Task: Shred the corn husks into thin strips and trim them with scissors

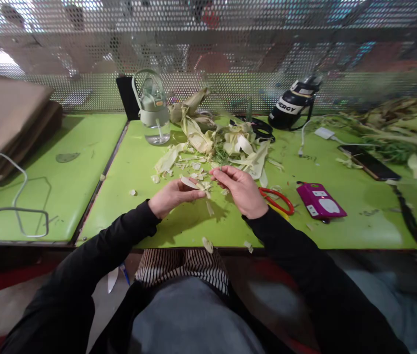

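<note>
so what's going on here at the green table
A person in black sleeves sits at the table, working a pale husk strip between both hands. The left hand pinches one end and the right hand seems to grip the other. Small scraps lie under the hands, with a husk pile just behind. Red scissors lie untouched beside the right hand.

Lime-green table (164,231); red scissors (280,200) — magenta case (321,200)
</note>
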Motion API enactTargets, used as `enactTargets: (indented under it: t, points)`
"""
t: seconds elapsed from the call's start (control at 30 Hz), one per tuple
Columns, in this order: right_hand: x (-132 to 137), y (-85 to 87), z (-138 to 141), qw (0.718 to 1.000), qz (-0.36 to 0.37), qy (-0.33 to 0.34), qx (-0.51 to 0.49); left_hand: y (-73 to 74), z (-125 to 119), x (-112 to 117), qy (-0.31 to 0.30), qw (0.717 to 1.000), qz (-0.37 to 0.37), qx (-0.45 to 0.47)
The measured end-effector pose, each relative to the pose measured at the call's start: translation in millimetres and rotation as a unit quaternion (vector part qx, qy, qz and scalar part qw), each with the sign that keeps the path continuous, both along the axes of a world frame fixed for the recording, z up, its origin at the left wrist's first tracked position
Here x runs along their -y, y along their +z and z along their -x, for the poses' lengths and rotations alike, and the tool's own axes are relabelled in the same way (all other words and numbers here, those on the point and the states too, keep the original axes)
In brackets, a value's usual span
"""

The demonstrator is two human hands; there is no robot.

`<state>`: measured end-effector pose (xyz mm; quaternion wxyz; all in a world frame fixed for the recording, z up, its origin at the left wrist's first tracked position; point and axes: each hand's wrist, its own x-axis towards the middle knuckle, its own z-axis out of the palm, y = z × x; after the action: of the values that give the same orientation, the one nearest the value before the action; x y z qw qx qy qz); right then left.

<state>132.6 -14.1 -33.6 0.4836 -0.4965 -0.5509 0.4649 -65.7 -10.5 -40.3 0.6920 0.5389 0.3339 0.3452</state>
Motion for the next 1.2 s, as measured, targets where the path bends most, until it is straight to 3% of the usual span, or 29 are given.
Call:
enactTargets:
  t: [0.1, 0.2, 0.27, 0.37, 0.43, 0.57, 0.7, 0.87, 1.1, 1.2]
  points:
    - [-6.5, -3.5, -1.3, 0.998, -0.021, 0.011, 0.059, 0.8, -3.0, 2.7, 0.002, 0.999, 0.031, 0.039]
    - [-7.0, -2.6, -1.7, 0.976, -0.047, 0.061, 0.202, 2.2, -6.6, 2.7, 0.015, 0.997, 0.046, 0.062]
    - [-3.1, 1.8, -6.3, 0.944, -0.080, 0.076, 0.312, 2.1, -8.3, 1.0, 0.037, 0.996, 0.056, 0.064]
    - [7.0, 11.4, -27.9, 0.904, -0.124, 0.042, 0.406, -1.0, -9.0, -3.8, 0.084, 0.993, 0.068, 0.053]
    - [14.9, 15.7, -52.8, 0.876, -0.117, 0.024, 0.467, -4.6, -8.3, -7.4, 0.108, 0.990, 0.077, 0.042]
    - [33.0, 12.1, -108.2, 0.789, -0.053, 0.017, 0.612, -12.1, -6.5, -12.5, 0.111, 0.989, 0.093, 0.034]
    - [50.6, 0.5, -136.4, 0.775, -0.004, 0.048, 0.630, -17.2, -7.0, -13.0, 0.091, 0.991, 0.089, 0.035]
    - [51.2, -6.3, -136.5, 0.784, 0.007, 0.009, 0.621, -18.8, -10.6, -10.0, 0.077, 0.992, 0.086, 0.046]
    - [39.9, 2.4, -132.7, 0.704, -0.016, 0.021, 0.709, -18.8, -11.8, -8.7, 0.089, 0.985, 0.121, 0.085]
    - [41.0, 11.9, -135.0, 0.675, 0.018, 0.040, 0.736, -19.6, -11.6, -8.5, 0.103, 0.983, 0.116, 0.093]
